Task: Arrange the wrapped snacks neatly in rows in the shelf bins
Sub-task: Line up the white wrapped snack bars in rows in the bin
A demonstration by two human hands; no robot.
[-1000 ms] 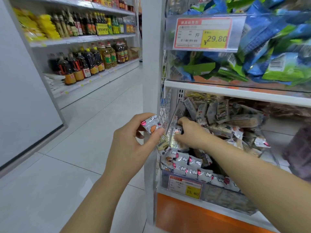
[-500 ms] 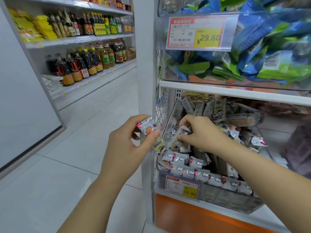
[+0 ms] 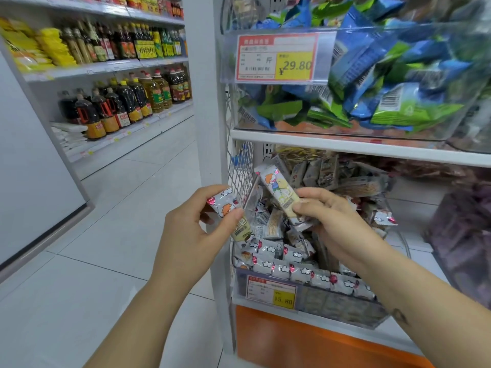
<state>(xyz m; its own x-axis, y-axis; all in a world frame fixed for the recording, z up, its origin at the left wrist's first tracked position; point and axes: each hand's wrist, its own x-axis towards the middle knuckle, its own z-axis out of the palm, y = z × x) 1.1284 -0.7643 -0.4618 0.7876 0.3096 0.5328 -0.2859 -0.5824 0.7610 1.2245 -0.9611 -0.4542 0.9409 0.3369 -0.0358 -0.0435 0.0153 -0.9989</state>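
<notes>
You are working in bright, even shop light; its source is out of view, and the pale floor carries only soft, faint shadows. The clear bin up top throws a milky glare over its packets. Across the aisle the bottles are smeared and soft. The wide lens bows shelf edges near the borders.
</notes>
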